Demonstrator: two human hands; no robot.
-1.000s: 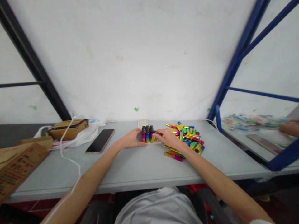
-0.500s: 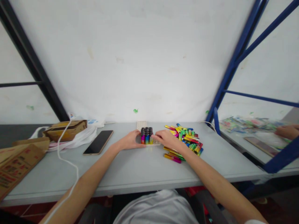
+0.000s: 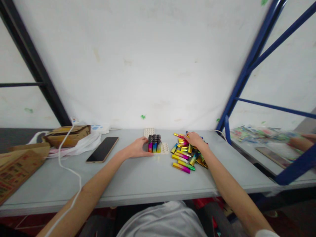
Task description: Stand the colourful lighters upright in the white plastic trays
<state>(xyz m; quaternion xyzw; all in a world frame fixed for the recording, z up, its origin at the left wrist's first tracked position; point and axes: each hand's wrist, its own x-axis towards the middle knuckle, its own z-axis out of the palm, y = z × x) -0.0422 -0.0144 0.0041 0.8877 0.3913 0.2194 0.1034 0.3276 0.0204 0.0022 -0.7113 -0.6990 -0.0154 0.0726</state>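
My left hand [image 3: 138, 147] is closed around the left side of a small cream tray [image 3: 166, 148] with round holes, thumb in front and fingers behind. Black-topped lighters [image 3: 154, 144] with shiny pink, blue and yellow bodies stand upright in rows on the tray's left part. Holes show on its right part. To the right, my right hand [image 3: 195, 140] lies over a loose pile of shiny multicoloured lighter bodies [image 3: 181, 156]. Its fingers bend down into the pile; their tips are partly hidden, so what they grip cannot be made out.
Behind the lighters, another cream holed tray [image 3: 149, 132] lies near the wall. A phone [image 3: 102, 149] rests on the left, beside cardboard boxes [image 3: 67, 135], white plastic and a white cable [image 3: 70, 168]. Blue shelf bars [image 3: 243, 74] rise at right; beyond them another person's hand [image 3: 301, 144] shows.
My right hand has moved from the tray's right side onto the pile, where some pieces have shifted. The left hand stays on the tray. The camera view has tilted slightly.
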